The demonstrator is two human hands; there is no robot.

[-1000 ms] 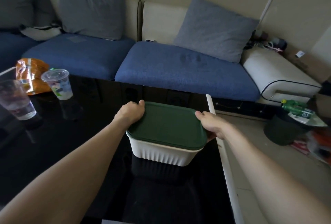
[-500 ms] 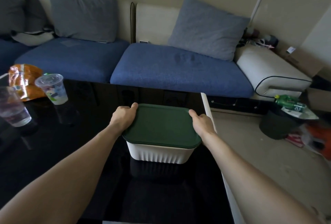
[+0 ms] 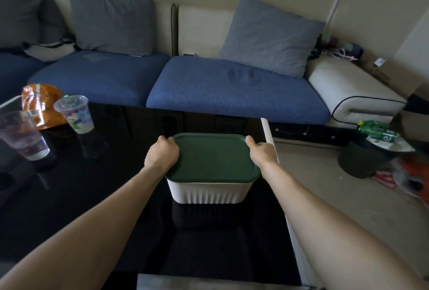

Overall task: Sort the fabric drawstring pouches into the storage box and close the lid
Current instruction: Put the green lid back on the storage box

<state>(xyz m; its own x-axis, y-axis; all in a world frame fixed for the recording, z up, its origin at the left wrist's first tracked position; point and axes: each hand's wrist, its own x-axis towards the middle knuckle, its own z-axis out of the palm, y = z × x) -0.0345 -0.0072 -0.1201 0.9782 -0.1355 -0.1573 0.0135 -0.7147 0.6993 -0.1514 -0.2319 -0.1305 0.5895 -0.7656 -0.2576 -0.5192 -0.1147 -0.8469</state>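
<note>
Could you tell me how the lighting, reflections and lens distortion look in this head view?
Head view: dim overall; the glossy black table mirrors the white box beneath the green lid; wide-angle stretch enlarges the forearms near the bottom corners; floor clutter at the right edge is blurred.

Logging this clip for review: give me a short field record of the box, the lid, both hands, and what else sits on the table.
box: white ribbed storage box on the black table, near its right edge
lid: green lid lies on the box
pouches: none visible
left hand: left hand grips the lid's left edge
right hand: right hand grips the lid's right edge
also on table: two plastic cups, orange snack bag
</note>
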